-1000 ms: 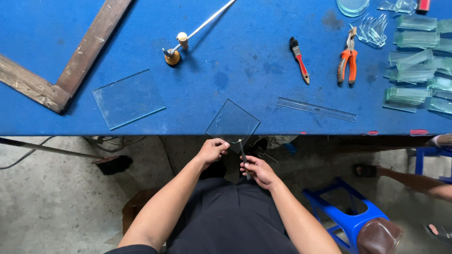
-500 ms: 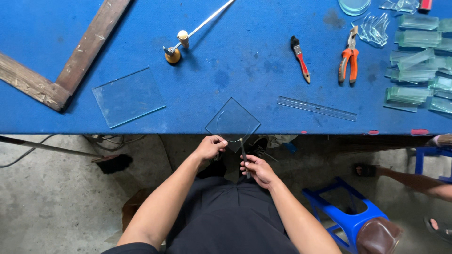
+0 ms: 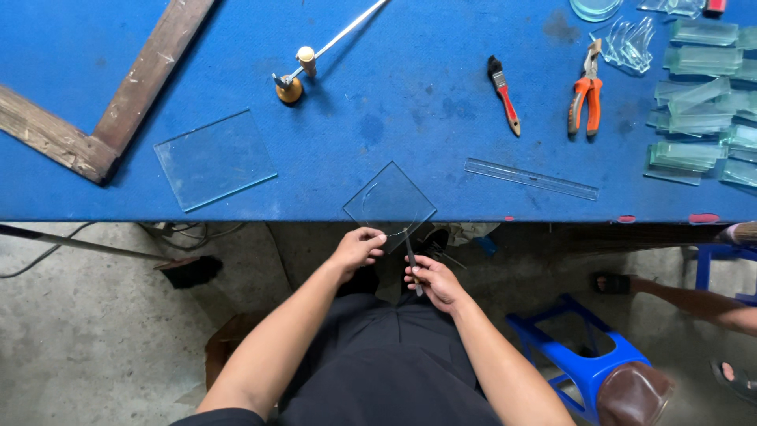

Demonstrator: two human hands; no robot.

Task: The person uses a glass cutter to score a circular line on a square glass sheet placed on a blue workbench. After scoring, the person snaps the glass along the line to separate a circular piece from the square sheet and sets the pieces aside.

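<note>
Blue felt-topped counter (image 3: 410, 102) above bare concrete floor (image 3: 87, 331), blue stool (image 3: 587, 363) beside it, left hand (image 3: 356, 248) pinching glass pane (image 3: 389, 203) overhanging the edge, right hand (image 3: 432, 282) gripping slim cutter (image 3: 411, 256)

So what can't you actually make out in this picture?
- Head view: tip of the thin tool in the right hand, too small to identify.
- Round glass piece, cut by the top edge.
- Left hand fingertips cover the small glass pane corner.

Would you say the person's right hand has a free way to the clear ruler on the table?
Probably yes: the ruler lies on bare blue table, but the right hand holds a thin tool.
</note>
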